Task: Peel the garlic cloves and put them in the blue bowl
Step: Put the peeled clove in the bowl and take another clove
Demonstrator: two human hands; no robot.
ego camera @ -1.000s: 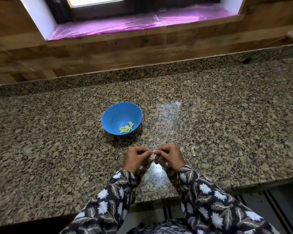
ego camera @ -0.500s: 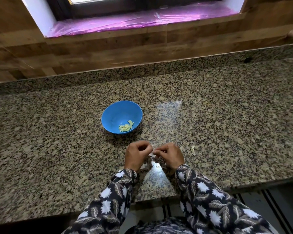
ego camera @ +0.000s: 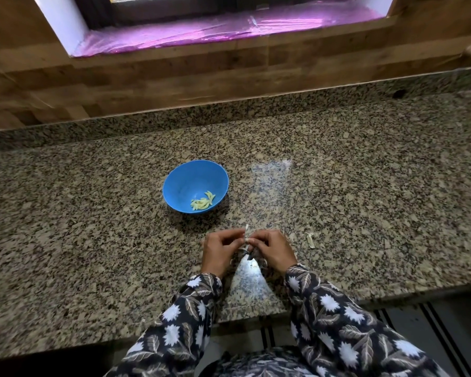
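Observation:
The blue bowl (ego camera: 195, 186) stands on the granite counter and holds several pale peeled garlic cloves (ego camera: 202, 202) near its right side. Just in front of it, my left hand (ego camera: 219, 253) and my right hand (ego camera: 272, 250) meet with curled fingers around a small white garlic clove (ego camera: 247, 238). Both hands pinch it, and a strip of papery skin sticks up above it. Most of the clove is hidden by my fingers.
A loose piece of garlic skin (ego camera: 310, 240) lies on the counter to the right of my hands, and small scraps (ego camera: 254, 263) lie under them. The counter's front edge (ego camera: 256, 312) runs just below my wrists. A wood-clad wall rises behind the counter.
My hands have stayed in the same spot, working at the clove. A strip of white skin now stands up between my fingertips.

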